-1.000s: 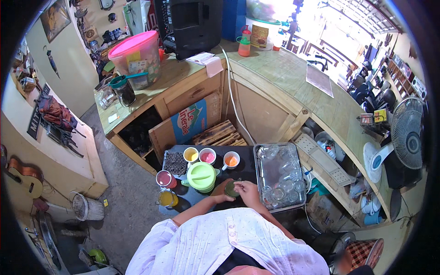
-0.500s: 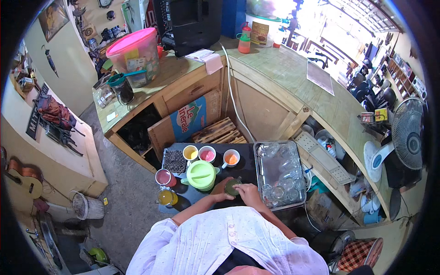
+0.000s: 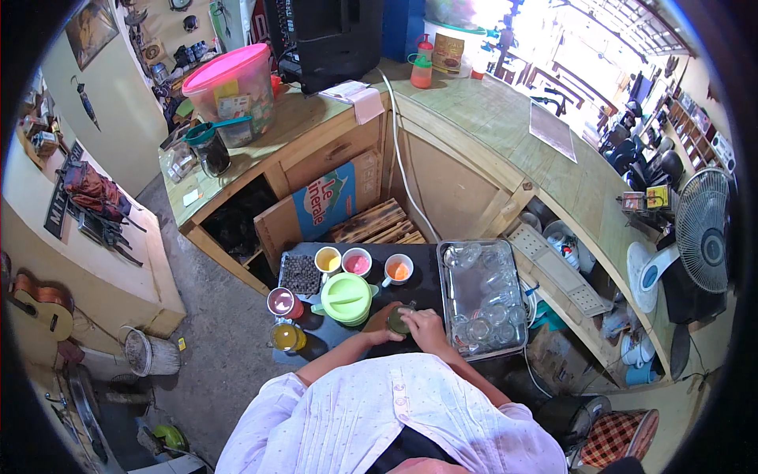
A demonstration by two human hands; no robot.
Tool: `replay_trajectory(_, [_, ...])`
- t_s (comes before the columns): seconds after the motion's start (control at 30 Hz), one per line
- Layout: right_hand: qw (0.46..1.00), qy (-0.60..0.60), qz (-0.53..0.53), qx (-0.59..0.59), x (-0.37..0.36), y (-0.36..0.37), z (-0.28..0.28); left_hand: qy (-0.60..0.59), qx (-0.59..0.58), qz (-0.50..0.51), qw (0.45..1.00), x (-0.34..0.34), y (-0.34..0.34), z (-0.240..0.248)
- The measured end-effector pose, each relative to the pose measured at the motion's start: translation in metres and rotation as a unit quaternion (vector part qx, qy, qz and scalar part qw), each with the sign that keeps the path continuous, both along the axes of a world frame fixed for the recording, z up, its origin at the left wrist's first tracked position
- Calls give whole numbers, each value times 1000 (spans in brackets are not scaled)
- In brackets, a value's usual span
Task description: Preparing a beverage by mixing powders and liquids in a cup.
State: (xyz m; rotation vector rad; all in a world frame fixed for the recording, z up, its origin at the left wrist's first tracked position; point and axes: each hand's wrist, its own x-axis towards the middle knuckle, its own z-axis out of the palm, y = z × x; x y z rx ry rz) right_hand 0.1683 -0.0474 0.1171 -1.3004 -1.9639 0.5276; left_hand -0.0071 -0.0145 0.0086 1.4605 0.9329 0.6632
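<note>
My left hand [image 3: 380,325] wraps round a glass [image 3: 399,319] with dark green contents. My right hand [image 3: 427,331] is closed over the rim of that glass, its fingers pinched together; what they hold is hidden. Just left of the glass stands a pale green lidded pitcher [image 3: 346,299]. Beyond it are a cup with yellow contents [image 3: 328,259], a cup with pink contents [image 3: 357,261] and a cup with orange contents [image 3: 399,269]. A glass of reddish drink [image 3: 284,303] and a glass mug of yellow drink [image 3: 288,337] sit at the table's left side.
Right of my hands lies a metal tray [image 3: 458,296] with several upturned glasses and a spoon. A box of small dark balls [image 3: 301,275] is at the far left of the table. A wooden counter [image 3: 466,118] curves round beyond, with a fan [image 3: 695,237] at right.
My right hand has shifted slightly at the glass's rim, its fingers now further over the opening. The glass has moved a little away from me. My left hand keeps its hold.
</note>
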Motion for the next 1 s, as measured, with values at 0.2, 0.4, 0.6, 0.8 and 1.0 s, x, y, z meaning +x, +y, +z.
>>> replay_trajectory(0.2, [997,-81,-10,-8,7,7,-7,16,3,3,1000,2,-1,9])
replay_trajectory(0.4, [998,-43,-44,21,1,9,3,-3,13,-4,1000,2,0,6])
replay_trajectory(0.6, [997,-65,-33,-14,4,8,4,25,54,-18,998,1,3,8])
replay_trajectory(0.8, [1000,3,-28,13,0,7,13,25,25,-6,999,0,0,7])
replay_trajectory(1.0, [995,55,-42,-73,0,3,9,35,-19,-14,999,0,0,5])
